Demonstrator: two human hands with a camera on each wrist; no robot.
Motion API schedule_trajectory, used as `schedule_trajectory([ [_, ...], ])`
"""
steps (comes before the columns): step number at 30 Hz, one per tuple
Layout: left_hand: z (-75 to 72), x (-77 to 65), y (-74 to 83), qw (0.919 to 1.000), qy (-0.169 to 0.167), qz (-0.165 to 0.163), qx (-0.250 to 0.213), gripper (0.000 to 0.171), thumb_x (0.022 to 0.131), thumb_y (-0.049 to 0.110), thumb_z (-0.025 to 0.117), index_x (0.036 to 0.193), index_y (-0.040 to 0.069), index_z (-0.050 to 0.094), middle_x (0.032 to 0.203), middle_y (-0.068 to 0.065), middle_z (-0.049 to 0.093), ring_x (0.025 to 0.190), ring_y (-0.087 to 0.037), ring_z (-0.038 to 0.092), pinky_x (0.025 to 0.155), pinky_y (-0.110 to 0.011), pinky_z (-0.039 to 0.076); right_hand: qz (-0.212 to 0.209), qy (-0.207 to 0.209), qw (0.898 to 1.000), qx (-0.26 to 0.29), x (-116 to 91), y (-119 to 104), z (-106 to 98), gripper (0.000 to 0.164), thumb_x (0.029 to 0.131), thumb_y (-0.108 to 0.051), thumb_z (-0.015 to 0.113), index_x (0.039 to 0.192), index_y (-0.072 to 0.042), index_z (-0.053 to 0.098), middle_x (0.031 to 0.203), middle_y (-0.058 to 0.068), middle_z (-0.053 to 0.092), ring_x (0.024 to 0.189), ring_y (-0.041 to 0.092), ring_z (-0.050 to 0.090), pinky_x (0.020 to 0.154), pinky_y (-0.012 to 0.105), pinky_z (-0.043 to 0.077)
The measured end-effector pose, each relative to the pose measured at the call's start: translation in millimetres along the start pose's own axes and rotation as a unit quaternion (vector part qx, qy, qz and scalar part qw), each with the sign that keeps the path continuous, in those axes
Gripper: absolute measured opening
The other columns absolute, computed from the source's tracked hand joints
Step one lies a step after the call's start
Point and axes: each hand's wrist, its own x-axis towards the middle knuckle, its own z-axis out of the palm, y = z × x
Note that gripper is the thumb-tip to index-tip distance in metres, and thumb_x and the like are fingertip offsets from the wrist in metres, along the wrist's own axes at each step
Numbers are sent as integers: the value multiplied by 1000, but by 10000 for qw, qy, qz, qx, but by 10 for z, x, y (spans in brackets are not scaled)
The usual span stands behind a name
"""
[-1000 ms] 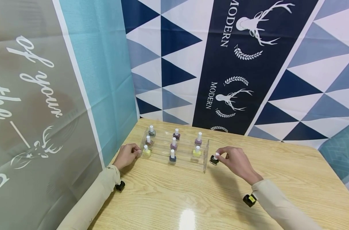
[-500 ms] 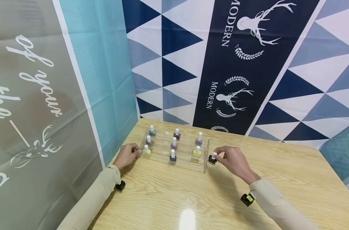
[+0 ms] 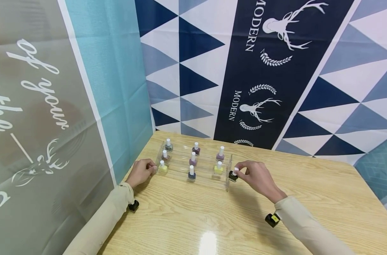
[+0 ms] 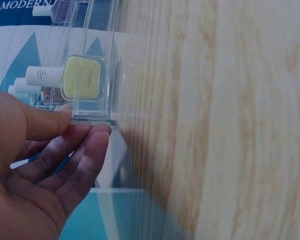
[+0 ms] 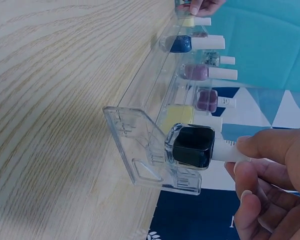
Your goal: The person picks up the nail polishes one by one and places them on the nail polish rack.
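By its white cap, my right hand [image 3: 257, 177] pinches a dark nail polish bottle [image 5: 192, 146], held beside the right end panel of a clear acrylic display rack [image 3: 209, 181]. At the rack's left end, my left hand [image 3: 140, 172] pinches the side panel between thumb and fingers, as the left wrist view shows. Close to that hand, a yellow nail polish bottle [image 4: 82, 78] stands on the front tier. A blue bottle [image 3: 191, 174] occupies the front tier's middle. Further right, another yellow bottle [image 3: 218, 168] stands on the middle tier.
Several more bottles stand on the upper tiers, including a mauve one [image 3: 220, 155] and a dark plum one [image 3: 196, 150]. The rack rests on a wood-grain table [image 3: 180, 216]. Patterned fabric [image 3: 198, 71] hangs behind it, with a grey and teal curtain [image 3: 117, 88] along the left.
My right hand has moved a little left with the dark nail polish bottle, bringing it against or just in front of the rack's right end. The left hand stays in place.
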Motion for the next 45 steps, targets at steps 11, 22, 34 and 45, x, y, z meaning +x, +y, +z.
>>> schedule_trajectory([
  [11,0,1,-12,10000,-10,22,-57,10,100,9,69,92,5,74,74,-5,69,61,-17,64,60,-34,51,-230,-33,9996,141,77,-77,135,5,90,-15,81,93,-12,80,70,-10,62,50,3,45,49,26,37],
  [22,1,9,-30,9999,-30,51,-118,10,99,8,69,91,7,74,73,-5,69,62,-18,63,59,-34,50,-267,-123,9993,215,114,-136,282,4,91,-15,80,93,-12,80,82,-7,71,54,1,48,51,25,40],
  [34,4,12,-41,10000,-25,13,-8,10,100,10,69,92,7,74,74,-5,69,62,-17,61,60,-33,48,-320,-155,9989,306,152,-153,397,4,89,-12,81,92,-12,79,84,-6,72,55,0,50,52,25,42],
  [45,0,10,-33,10000,26,59,15,11,100,10,69,91,7,73,73,-4,68,61,-16,58,62,-34,47,-216,-347,9986,333,171,-175,481,6,88,-11,81,94,-11,80,90,-1,75,62,2,57,57,26,47],
])
